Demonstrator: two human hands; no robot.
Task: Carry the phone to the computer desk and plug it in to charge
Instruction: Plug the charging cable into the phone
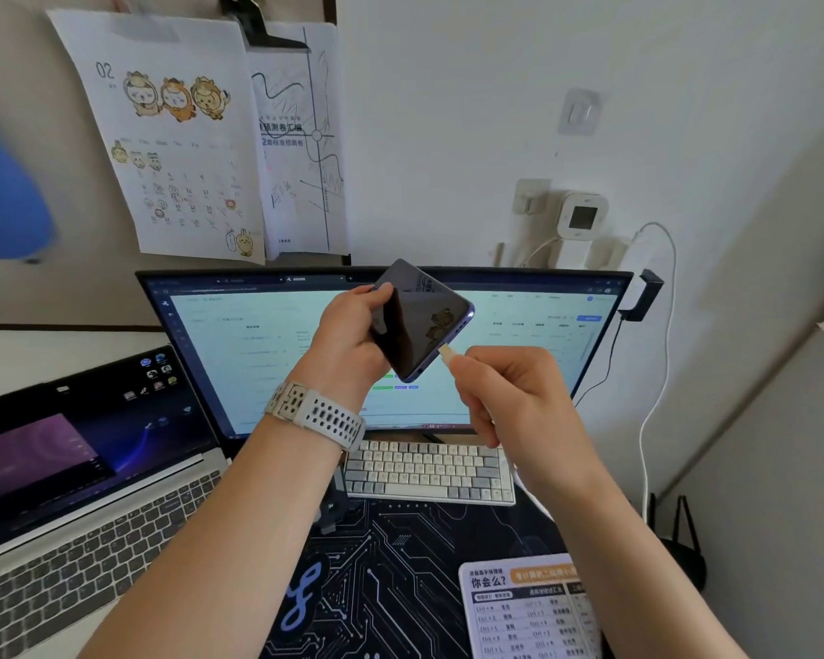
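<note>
A dark phone (pixel 419 316) with a purple rim is held up in front of the monitor, tilted, its screen facing me. My left hand (pixel 348 340) grips it by the left side; a pale watch sits on that wrist. My right hand (pixel 505 392) pinches a white charging plug (pixel 446 353) whose tip sits right at the phone's lower edge; I cannot tell if it is seated in the port. The white cable (pixel 533 501) trails down below my right hand toward the desk.
A wide monitor (pixel 258 344) stands behind the hands, a white keyboard (pixel 429 468) below it on a circuit-print desk mat (pixel 400 563). An open laptop (pixel 82 468) sits at left. A power strip and wall sockets (pixel 572 249) are behind the monitor; a black router (pixel 681 554) at right.
</note>
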